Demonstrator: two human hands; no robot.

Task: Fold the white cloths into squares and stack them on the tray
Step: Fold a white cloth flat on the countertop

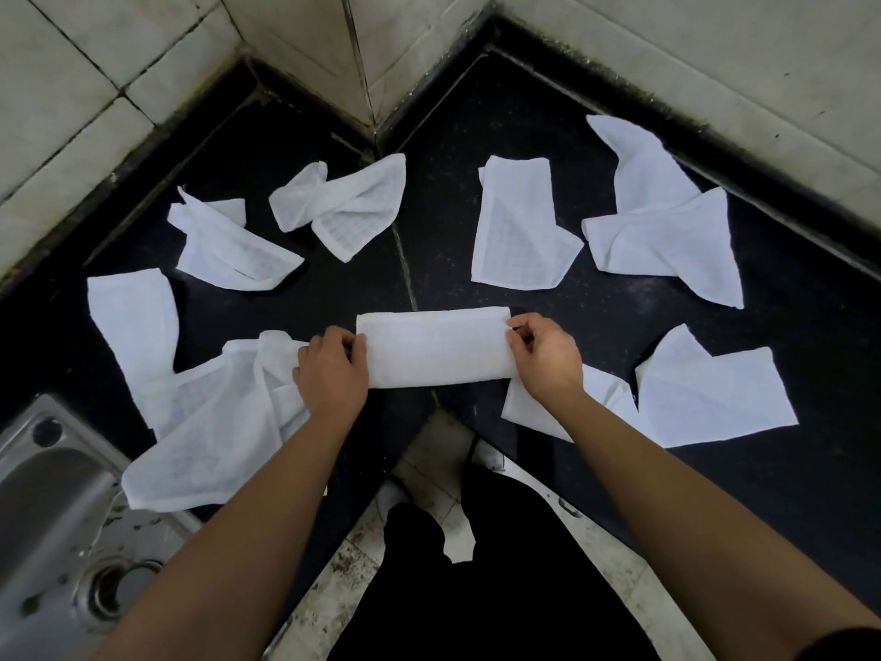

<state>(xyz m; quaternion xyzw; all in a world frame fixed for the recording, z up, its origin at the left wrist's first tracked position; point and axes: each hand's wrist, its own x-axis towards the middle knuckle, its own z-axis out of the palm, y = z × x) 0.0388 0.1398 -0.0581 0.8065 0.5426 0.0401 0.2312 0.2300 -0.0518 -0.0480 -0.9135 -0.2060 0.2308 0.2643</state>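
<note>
A white woven cloth folded into a long band [436, 348] is lying at the centre of the frame on the black speckled stone counter [786, 374]. The left hand [333, 369] is pinching its left end while the right hand [543, 357] is pinching its right end. Loose, crumpled white cloths [522, 226] are lying scattered around it, and a steel sink [47, 508] is sitting at the lower left.

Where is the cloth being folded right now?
In the head view, the folded cloth lies centre on the black counter, its ends pinched by the left hand and right hand.
</note>
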